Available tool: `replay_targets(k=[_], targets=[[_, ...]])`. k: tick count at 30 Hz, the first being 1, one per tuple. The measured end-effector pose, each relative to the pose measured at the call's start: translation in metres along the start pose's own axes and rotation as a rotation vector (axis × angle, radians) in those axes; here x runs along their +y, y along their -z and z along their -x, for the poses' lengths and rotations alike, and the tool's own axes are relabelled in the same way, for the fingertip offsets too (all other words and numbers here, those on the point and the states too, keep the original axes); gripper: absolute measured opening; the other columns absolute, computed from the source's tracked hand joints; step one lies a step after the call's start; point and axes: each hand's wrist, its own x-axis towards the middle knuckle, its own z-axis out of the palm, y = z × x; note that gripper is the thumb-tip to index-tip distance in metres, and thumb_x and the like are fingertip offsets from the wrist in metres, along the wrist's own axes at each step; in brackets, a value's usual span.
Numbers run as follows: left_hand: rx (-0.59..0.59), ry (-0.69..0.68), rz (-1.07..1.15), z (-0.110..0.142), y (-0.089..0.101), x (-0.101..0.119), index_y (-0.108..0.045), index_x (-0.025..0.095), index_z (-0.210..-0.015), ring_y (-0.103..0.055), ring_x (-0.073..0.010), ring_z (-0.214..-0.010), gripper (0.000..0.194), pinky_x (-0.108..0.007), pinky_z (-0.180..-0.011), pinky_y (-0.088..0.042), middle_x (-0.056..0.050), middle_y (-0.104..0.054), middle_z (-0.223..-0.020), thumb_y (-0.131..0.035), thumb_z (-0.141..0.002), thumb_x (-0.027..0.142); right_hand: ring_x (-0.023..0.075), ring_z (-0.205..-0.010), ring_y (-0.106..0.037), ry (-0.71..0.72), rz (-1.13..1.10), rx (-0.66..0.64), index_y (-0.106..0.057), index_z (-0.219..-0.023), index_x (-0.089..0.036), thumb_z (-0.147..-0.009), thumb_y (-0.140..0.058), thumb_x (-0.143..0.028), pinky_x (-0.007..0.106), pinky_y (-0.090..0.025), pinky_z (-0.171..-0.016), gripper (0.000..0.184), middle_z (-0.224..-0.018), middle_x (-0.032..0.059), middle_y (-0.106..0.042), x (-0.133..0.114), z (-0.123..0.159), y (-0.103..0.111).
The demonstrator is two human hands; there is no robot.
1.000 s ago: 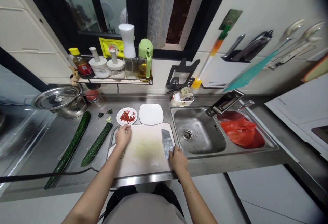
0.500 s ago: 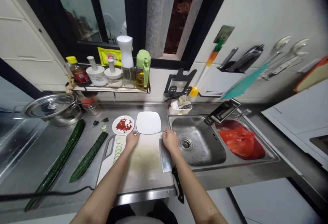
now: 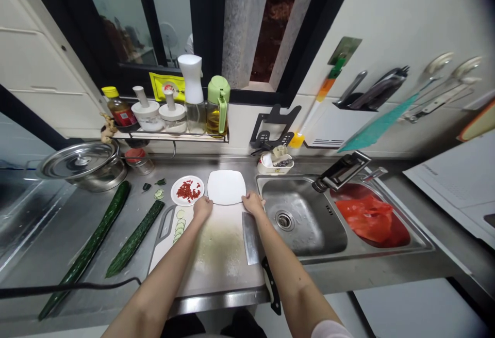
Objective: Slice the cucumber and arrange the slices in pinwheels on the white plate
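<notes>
1. Square plate [image 3: 226, 187], glossy white w/ rounded corners, lies at the board's far edge; whether it overlaps the board I can't tell from my remote feed.
2. My L. hand [image 3: 202, 208], bare, is at the plate's near L. corner, fingers bent & partly hidden; pinching or just touching, I can't tell.
3. My R. hand [image 3: 253, 204], also bare, has its thumb at the near R. corner; can't tell how tightly the fingers close.
4. Cutting board [image 3: 218, 255]: pale, flat, grey-edged, w/ a grey slot handle at L. & a damp greenish smear mid-board.
5. Cleaver [image 3: 250, 240], broad dull-grey steel, lies along the board's R. side; riveted blk. handle juts over the counter's front edge, under my R. forearm.
6. Cucumber slices [image 3: 179, 227], thin pale rounds w/ green rims, overlap in a row at board L.
7. Round plate [image 3: 175, 188], white, sits just beside the square one, bearing small wrinkled red pieces [image 3: 188, 191].
8. Long cucumber [image 3: 91, 240] & shorter cucumber [image 3: 135, 240], dk. green & bumpy, lie aslant on the counter [image 3: 139, 209], brushed s/steel.
9. Sink [image 3: 305, 219], steel, wet, at R.; crumpled red bag [image 3: 367, 216] fills much of the second basin.
10. Bkgd.: lidded steel pot [image 3: 83, 160] far L.; wall shelf [image 3: 174, 135] w/ bottles & jars below a dk.-framed window [image 3: 209, 18]; white knife rack [image 3: 340, 126] on the pale wall [image 3: 398, 13].
</notes>
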Motion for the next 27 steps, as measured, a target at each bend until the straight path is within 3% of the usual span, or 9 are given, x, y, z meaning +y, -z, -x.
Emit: replay_targets(k=[5, 10, 14, 20, 27], targets=[[-0.017, -0.033, 0.089, 0.018, 0.007, -0.004, -0.060, 0.018, -0.077, -0.062, -0.0156, -0.069, 0.015, -0.024, -0.067, -0.042, -0.003, -0.069, -0.071, -0.049, -0.081, 0.028, 0.0212, -0.093, -0.059, -0.004, -0.257, 0.095, -0.064, -0.086, -0.017, -0.080, -0.052, -0.035, 0.035, -0.037, -0.087, 0.022, -0.084, 0.0038, -0.067, 0.011, 0.014, 0.002], [-0.044, -0.101, 0.318, 0.065, 0.015, -0.028, -0.054, 0.020, -0.070, -0.050, -0.0123, -0.052, 0.024, -0.022, -0.055, -0.038, 0.003, -0.054, -0.054, -0.047, -0.081, 0.040, 0.0131, -0.058, -0.053, 0.073, -0.758, 0.097, -0.048, -0.076, -0.020, -0.072, -0.056, -0.041, 0.024, -0.041, -0.058, 0.023, -0.061, -0.0041, -0.054, 0.031, 0.055, -0.011], [-0.040, -0.166, 0.410, 0.117, 0.019, -0.062, -0.049, 0.021, -0.065, -0.043, -0.0111, -0.051, 0.029, -0.022, -0.054, -0.034, 0.006, -0.042, -0.051, -0.049, -0.077, 0.047, 0.0097, -0.039, -0.042, 0.087, -0.999, -0.059, -0.038, -0.082, -0.024, -0.073, -0.054, -0.050, 0.021, -0.033, -0.041, 0.032, -0.051, -0.0108, -0.045, 0.044, 0.111, -0.030], [-0.062, -0.108, 0.398, 0.173, 0.018, -0.107, -0.049, 0.021, -0.067, -0.041, -0.0119, -0.051, 0.034, -0.023, -0.053, -0.033, 0.006, -0.040, -0.050, -0.049, -0.077, 0.053, 0.0075, -0.030, -0.035, 0.027, -1.060, -0.200, -0.029, -0.083, -0.026, -0.074, -0.054, -0.052, 0.018, -0.027, -0.034, 0.037, -0.046, -0.0137, -0.045, 0.052, 0.175, -0.050], [-0.053, -0.062, 0.368, 0.185, 0.014, -0.126, -0.048, 0.022, -0.069, -0.043, -0.0125, -0.051, 0.034, -0.023, -0.055, -0.034, 0.007, -0.039, -0.050, -0.047, -0.078, 0.055, 0.0071, -0.028, -0.033, 0.042, -1.012, -0.231, -0.028, -0.084, -0.026, -0.076, -0.050, -0.050, 0.016, -0.022, -0.032, 0.034, -0.041, -0.0155, -0.042, 0.051, 0.191, -0.061]])
